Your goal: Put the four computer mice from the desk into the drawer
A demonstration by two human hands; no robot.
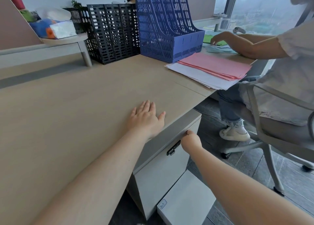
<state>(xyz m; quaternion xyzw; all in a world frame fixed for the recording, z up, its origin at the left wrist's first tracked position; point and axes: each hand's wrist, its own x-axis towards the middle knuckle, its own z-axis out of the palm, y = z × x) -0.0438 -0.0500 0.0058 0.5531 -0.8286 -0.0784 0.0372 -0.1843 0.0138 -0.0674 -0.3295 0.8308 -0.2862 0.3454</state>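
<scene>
Head view: left hand (146, 117) flat on the table (68, 105), fingers (147, 105) spread and empty, just behind the front edge. Right hand (191, 142) below that edge, curled at the top of the drawer (163, 170) beside its black lock (173, 148); fingers hidden, grip impossible to tell. No mice visible anywhere. Probably opening or closing the drawer; next, checking inside.
</scene>
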